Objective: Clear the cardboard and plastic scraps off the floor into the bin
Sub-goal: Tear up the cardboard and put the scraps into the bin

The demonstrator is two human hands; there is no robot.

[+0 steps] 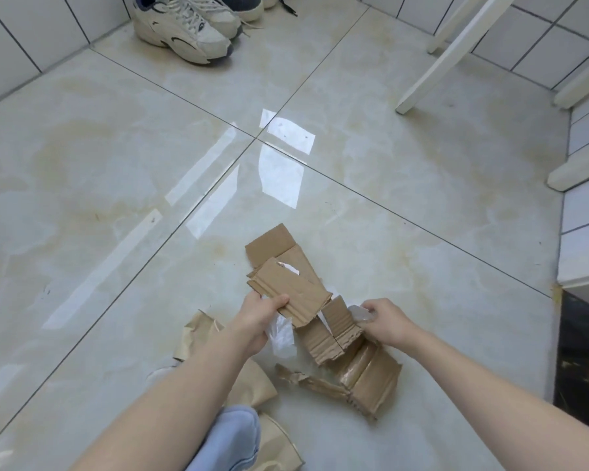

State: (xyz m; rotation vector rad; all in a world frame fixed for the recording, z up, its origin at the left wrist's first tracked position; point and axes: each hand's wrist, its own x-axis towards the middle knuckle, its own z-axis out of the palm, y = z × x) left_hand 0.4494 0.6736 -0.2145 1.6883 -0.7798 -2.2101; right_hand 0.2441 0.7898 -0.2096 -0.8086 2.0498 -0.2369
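Observation:
A stack of brown cardboard pieces (286,277) is held above the glossy floor by my left hand (257,317), which also grips a clear plastic scrap (281,334) hanging below it. My right hand (385,321) pinches a small cardboard piece (339,319) together with a bit of clear plastic (363,312). Under the hands lie a torn corrugated piece (323,345), a taped folded piece (371,379) and a crumpled strip (312,380). Brown paper scraps (198,331) lie beneath my left forearm. No bin is in view.
Pale sneakers (187,28) stand at the far wall. A white furniture leg (453,56) slants down at the upper right, with white tiled walls around. A dark panel (582,362) sits at the right edge. My light blue slipper (232,436) is at the bottom.

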